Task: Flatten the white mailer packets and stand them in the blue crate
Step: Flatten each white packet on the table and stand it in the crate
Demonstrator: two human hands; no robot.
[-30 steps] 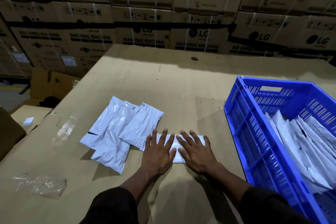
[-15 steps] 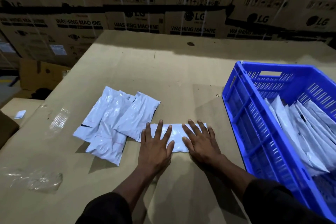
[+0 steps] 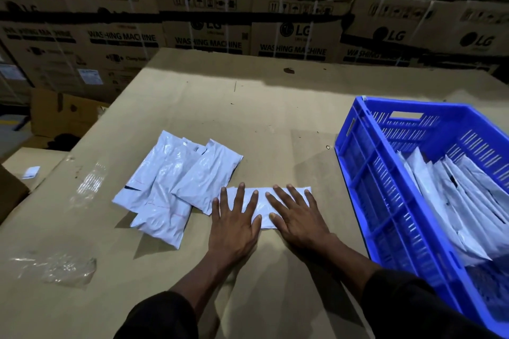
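A white mailer packet (image 3: 263, 202) lies flat on the cardboard tabletop (image 3: 248, 118) in front of me. My left hand (image 3: 234, 224) presses palm-down on its left part, fingers spread. Palm-down on the packet's right part rests my right hand (image 3: 298, 219), also with fingers apart. Neither hand grips anything. Just to the left, a loose pile of white packets (image 3: 170, 187) overlaps on the table. At the right stands the blue crate (image 3: 366, 181), with several white packets (image 3: 454, 206) leaning upright inside it.
Stacked washing-machine cartons (image 3: 209, 22) form a wall behind the table. Crumpled clear plastic (image 3: 57, 268) lies near the table's left front, and a strip of clear tape (image 3: 89, 183) sits farther back. Lower boxes (image 3: 57, 115) stand off the table's left edge.
My hands have stayed flat on the packet, sliding slightly apart along it. The view has shifted a little; the pile and crate have not moved.
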